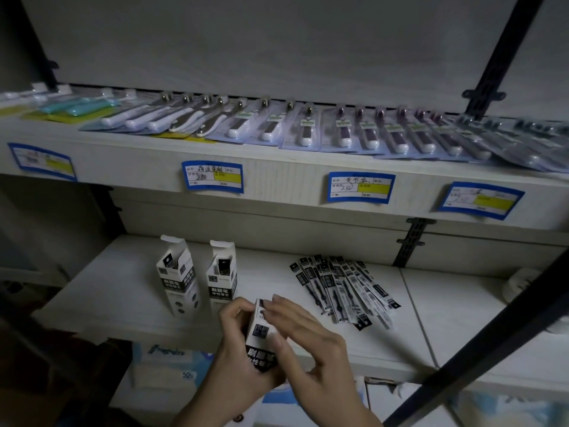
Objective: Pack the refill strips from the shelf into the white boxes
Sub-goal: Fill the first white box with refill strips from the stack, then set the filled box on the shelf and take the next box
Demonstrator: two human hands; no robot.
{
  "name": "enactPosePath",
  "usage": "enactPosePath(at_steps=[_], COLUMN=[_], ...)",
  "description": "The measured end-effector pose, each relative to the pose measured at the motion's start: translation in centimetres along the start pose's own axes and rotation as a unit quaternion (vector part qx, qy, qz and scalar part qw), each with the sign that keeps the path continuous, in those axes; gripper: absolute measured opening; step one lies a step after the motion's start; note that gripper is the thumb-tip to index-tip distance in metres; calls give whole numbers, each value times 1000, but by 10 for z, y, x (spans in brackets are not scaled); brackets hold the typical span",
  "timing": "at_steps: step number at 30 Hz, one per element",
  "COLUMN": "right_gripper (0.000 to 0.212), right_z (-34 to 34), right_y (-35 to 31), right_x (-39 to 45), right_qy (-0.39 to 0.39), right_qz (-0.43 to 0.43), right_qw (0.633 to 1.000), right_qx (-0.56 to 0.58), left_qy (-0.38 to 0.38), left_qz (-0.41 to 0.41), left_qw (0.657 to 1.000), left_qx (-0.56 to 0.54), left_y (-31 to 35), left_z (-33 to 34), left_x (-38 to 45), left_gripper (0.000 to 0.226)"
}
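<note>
Boxes first: you hold one white box [261, 337] at about 6 o'clock in your view, just in front of the lower shelf [123, 291]. It is a tall, narrow carton, white at the top with a small dark square print, and a black band with white characters across its lower half. Your left hand [237, 359] wraps around it from the 9 o'clock side, fingers curled over its upper edge and lower body. Your right hand [308, 343] lies against its 3 o'clock side, the fingers nearly straight and reaching over the box top, the thumb pressed on the front face; whether the top flap is up or down is hidden by your fingers.

Two more white boxes stand upright on the shelf at about 11 o'clock from your hands: the left box [177, 282] and the right box [223, 277], side by side but apart, each with its top flap raised and dark packets showing inside.

At 2 o'clock from your hands, the refill strips [345, 288] lie fanned in a loose pile on the same shelf: long, thin, clear sleeves with black printed ends and a dark refill inside each.

Above, the upper shelf [277, 180] carries a row of carded items [308, 131] and blue-edged price labels [212, 177] on its front.
</note>
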State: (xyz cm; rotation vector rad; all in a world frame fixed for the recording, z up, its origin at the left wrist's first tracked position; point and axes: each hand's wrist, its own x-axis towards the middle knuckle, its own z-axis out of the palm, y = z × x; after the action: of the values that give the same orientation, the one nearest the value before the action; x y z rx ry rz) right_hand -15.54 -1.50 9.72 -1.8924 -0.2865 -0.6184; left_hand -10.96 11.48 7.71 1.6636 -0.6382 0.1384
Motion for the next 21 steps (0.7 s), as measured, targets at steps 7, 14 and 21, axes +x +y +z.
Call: enactPosePath(at_steps=[7, 14, 21], right_gripper=[29, 25, 18], right_z=[-1, -7, 7], right_y=[11, 13, 23], right_x=[2, 16, 25], right_qy=[-41, -22, -30], right_qz=[-3, 95, 233], right_qw=[999, 994, 965], right_qx=[2, 57, 121], left_qy=[32, 96, 174], left_qz=[-6, -56, -93], left_qw=[999, 993, 978], left_qx=[14, 30, 61], left_y=[-3, -11, -8], left_z=[2, -20, -74], left_x=[-3, -8, -9], left_gripper=[78, 87, 86])
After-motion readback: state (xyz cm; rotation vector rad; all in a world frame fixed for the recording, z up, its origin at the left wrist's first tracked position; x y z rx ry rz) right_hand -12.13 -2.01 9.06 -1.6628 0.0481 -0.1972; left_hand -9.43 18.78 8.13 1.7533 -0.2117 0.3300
